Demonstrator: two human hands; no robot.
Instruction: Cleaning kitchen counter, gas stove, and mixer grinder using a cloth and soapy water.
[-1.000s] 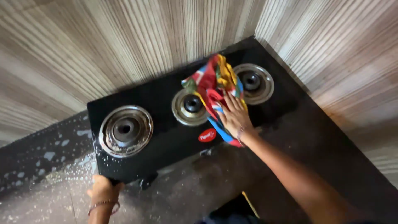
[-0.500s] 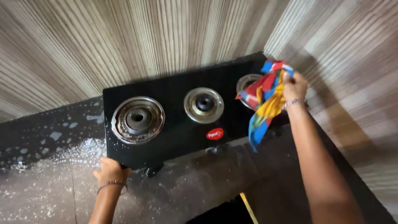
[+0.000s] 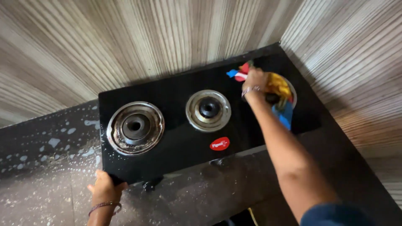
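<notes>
Here, left hand gripping stove front corner, right hand pressing cloth.

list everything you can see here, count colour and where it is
gas stove: 1, black glass top, on the counter in the corner
burners: 3, steel rings; large left burner, smaller middle burner, right burner mostly hidden under the cloth
round sticker: 1, red, on the stove top in front of the middle burner
cloth: 1, yellow, blue, red and white, bunched over the right burner
counter: 1, dark, with pale wet splashes, left of and in front of the stove
walls: 2, beige and grey striped, meeting behind the stove
bracelets: 2, one on each wrist
left hand: gripping the stove's front left corner
right hand: pressing the cloth on the right burner
</notes>
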